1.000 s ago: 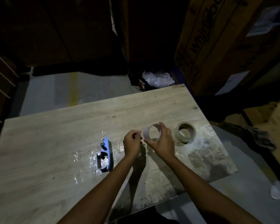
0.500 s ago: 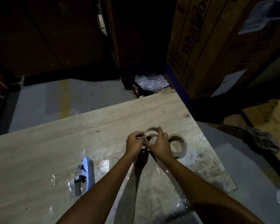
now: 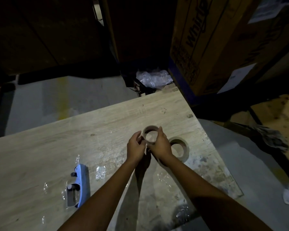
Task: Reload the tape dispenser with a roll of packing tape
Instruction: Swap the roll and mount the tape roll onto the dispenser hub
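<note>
A roll of tape (image 3: pixel 150 134) is held just above the counter (image 3: pixel 40 152), its open core turned toward the camera. The right hand (image 3: pixel 160 145) is wrapped around the roll's near and right side, its grip pressed against the rim. The left hand (image 3: pixel 135 147) is set at the roll's left edge with fingertips pinched, apparently picking at the tape's free end, though the end itself cannot be made out in the dim light. A second roll (image 3: pixel 179 150) lies flat on the counter just beside the right hand. The blue tape dispenser (image 3: pixel 78 185) lies on its side well apart to the left, untouched and with no roll on it. The chief risk is judged to be the free end: if it is not found or is torn at an angle, the tape may split along its length and feeding through the dispenser would be hampered. A loosened end could also fold back and stick to itself or to the fingers. Scraps of clear film (image 3: pixel 100 172) cling to the counter, and the roll could be snagged on them if it is set down.
</note>
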